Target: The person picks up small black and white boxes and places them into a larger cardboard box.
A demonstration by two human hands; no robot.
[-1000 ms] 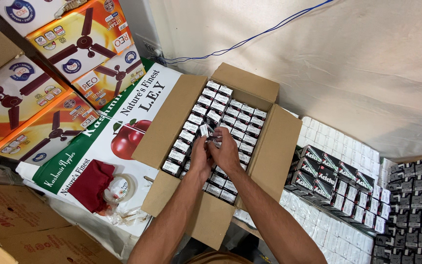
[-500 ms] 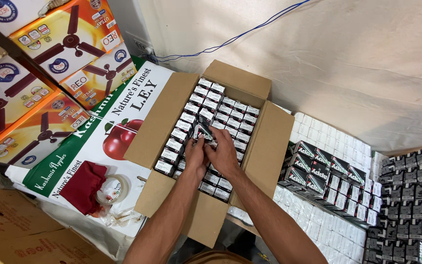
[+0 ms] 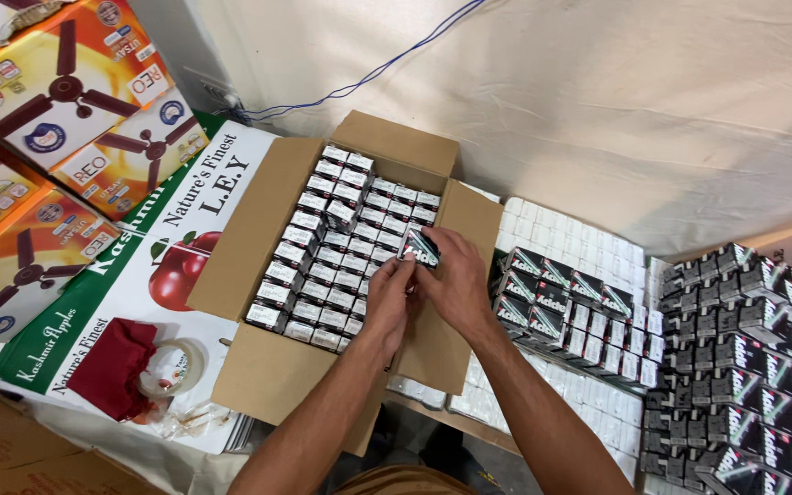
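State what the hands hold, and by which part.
Both hands, left hand and right hand, pinch one small black-and-green cardboard packet by its lower edge with the fingers, above the open brown carton.

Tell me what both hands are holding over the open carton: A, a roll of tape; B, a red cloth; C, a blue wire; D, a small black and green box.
D: the left hand and right hand together grip a small black and green box above the rows packed in the cardboard carton.

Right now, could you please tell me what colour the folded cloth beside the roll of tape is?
Dark red, a maroon folded cloth; the head view shows it best.
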